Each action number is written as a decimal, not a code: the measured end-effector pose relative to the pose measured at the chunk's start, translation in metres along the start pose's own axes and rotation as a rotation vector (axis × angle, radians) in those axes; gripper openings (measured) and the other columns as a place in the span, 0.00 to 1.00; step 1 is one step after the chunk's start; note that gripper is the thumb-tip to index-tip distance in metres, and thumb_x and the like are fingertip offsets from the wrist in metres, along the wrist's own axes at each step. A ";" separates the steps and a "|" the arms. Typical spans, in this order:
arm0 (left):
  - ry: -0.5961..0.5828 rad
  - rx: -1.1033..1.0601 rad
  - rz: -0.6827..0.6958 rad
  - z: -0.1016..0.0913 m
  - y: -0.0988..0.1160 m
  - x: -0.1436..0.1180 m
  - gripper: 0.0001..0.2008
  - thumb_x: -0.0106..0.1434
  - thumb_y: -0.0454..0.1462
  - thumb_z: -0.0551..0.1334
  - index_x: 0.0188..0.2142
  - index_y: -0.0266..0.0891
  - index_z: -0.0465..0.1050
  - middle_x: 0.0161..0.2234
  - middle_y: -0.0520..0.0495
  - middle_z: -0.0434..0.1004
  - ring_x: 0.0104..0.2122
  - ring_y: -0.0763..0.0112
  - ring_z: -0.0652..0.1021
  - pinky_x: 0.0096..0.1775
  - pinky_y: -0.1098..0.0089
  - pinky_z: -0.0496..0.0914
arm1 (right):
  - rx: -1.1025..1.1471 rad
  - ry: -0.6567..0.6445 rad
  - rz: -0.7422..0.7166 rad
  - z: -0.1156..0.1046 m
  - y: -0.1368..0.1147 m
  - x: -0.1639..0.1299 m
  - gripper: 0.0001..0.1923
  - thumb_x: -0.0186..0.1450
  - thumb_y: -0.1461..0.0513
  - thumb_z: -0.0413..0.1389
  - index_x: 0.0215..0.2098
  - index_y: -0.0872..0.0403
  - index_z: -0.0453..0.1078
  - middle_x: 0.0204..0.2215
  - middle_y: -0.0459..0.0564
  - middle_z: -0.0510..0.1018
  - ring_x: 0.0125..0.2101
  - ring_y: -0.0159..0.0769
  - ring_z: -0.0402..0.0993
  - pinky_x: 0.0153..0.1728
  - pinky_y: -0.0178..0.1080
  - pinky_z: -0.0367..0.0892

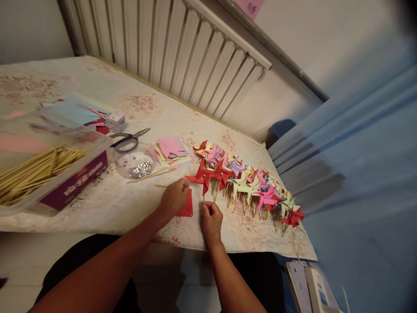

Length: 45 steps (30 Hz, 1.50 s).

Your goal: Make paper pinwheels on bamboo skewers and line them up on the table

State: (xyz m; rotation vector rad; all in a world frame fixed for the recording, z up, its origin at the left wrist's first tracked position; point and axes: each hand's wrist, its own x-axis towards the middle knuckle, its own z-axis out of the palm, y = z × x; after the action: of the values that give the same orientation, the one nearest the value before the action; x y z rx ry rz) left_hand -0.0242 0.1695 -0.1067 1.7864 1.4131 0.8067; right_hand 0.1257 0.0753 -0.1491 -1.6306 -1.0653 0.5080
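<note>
box (73, 184): label unreadable | right hand (211, 219) grips red pinwheel (203, 176) stick

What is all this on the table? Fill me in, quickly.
A person is working on paper pinwheels at a cloth-covered table. The right hand pinches the stick of a red pinwheel, while the left hand rests on a red paper piece beside it. A row of finished pinwheels lies to the right. To the left are a box of wooden sticks, a clear dish of pins, scissors and cut paper squares.
</note>
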 end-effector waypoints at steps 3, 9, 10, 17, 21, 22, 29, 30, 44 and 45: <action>0.128 -0.032 -0.026 -0.003 -0.003 0.005 0.09 0.60 0.32 0.56 0.39 0.39 0.72 0.38 0.43 0.79 0.38 0.63 0.78 0.42 0.65 0.71 | -0.005 -0.002 0.003 0.000 -0.001 0.000 0.11 0.62 0.56 0.55 0.29 0.55 0.73 0.26 0.45 0.74 0.29 0.34 0.67 0.34 0.36 0.64; 0.213 -0.056 0.232 0.002 -0.009 0.014 0.20 0.56 0.28 0.55 0.48 0.39 0.72 0.48 0.41 0.76 0.52 0.59 0.74 0.57 0.60 0.67 | -0.015 -0.003 -0.018 -0.001 0.000 0.000 0.11 0.62 0.55 0.56 0.30 0.55 0.74 0.26 0.45 0.75 0.29 0.34 0.68 0.34 0.35 0.64; 0.210 -0.044 0.260 0.003 -0.010 0.015 0.20 0.56 0.28 0.55 0.48 0.39 0.73 0.48 0.41 0.75 0.52 0.59 0.73 0.58 0.59 0.67 | -0.015 -0.004 -0.020 -0.001 0.001 0.000 0.11 0.62 0.55 0.56 0.30 0.55 0.74 0.26 0.45 0.75 0.29 0.35 0.68 0.33 0.35 0.64; 0.178 -0.002 0.314 0.007 -0.012 0.015 0.20 0.56 0.27 0.55 0.47 0.38 0.74 0.47 0.40 0.76 0.51 0.59 0.73 0.58 0.58 0.66 | -0.023 -0.014 -0.013 0.000 0.001 0.000 0.11 0.62 0.55 0.55 0.30 0.55 0.74 0.26 0.46 0.75 0.29 0.35 0.67 0.33 0.36 0.63; 0.177 0.000 0.307 0.006 -0.012 0.013 0.19 0.56 0.28 0.55 0.46 0.38 0.74 0.47 0.40 0.76 0.51 0.58 0.74 0.58 0.57 0.66 | -0.025 -0.017 -0.012 0.000 0.001 0.000 0.11 0.62 0.56 0.55 0.29 0.55 0.73 0.26 0.46 0.74 0.29 0.35 0.68 0.34 0.36 0.64; 0.174 -0.003 0.306 0.006 -0.012 0.013 0.19 0.57 0.28 0.55 0.46 0.38 0.74 0.46 0.40 0.77 0.51 0.58 0.74 0.58 0.57 0.66 | -0.024 -0.017 -0.011 -0.001 0.001 0.000 0.11 0.62 0.56 0.55 0.29 0.55 0.73 0.26 0.45 0.74 0.29 0.35 0.68 0.34 0.36 0.64; 0.108 0.008 0.240 0.003 -0.010 0.015 0.16 0.60 0.31 0.56 0.47 0.37 0.75 0.48 0.38 0.78 0.51 0.57 0.75 0.57 0.58 0.67 | -0.035 -0.016 -0.006 -0.001 0.001 -0.001 0.11 0.62 0.56 0.55 0.29 0.55 0.73 0.26 0.45 0.74 0.29 0.35 0.68 0.34 0.36 0.63; 0.096 0.012 0.233 0.002 -0.010 0.016 0.16 0.60 0.31 0.56 0.47 0.37 0.74 0.48 0.38 0.78 0.51 0.57 0.75 0.57 0.59 0.67 | -0.035 -0.016 -0.006 -0.001 0.001 0.000 0.11 0.62 0.56 0.55 0.29 0.55 0.73 0.26 0.45 0.74 0.29 0.35 0.68 0.34 0.36 0.63; 0.095 -0.194 0.147 -0.005 0.003 0.020 0.18 0.52 0.32 0.66 0.44 0.38 0.75 0.46 0.40 0.78 0.50 0.54 0.76 0.55 0.56 0.68 | -0.022 -0.027 -0.002 -0.001 0.002 0.000 0.12 0.62 0.55 0.56 0.30 0.55 0.74 0.26 0.46 0.74 0.29 0.35 0.68 0.33 0.36 0.63; 0.083 -0.303 0.073 -0.006 0.004 0.019 0.20 0.51 0.33 0.67 0.45 0.37 0.75 0.46 0.40 0.78 0.48 0.55 0.77 0.53 0.57 0.69 | -0.018 -0.026 -0.003 -0.001 0.002 0.000 0.12 0.62 0.55 0.56 0.30 0.55 0.74 0.26 0.45 0.74 0.29 0.35 0.67 0.33 0.36 0.63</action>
State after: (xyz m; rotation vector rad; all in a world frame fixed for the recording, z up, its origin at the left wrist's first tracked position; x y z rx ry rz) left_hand -0.0229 0.1887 -0.0991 1.5930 1.2085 1.0823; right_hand 0.1269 0.0748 -0.1503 -1.6422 -1.0944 0.5198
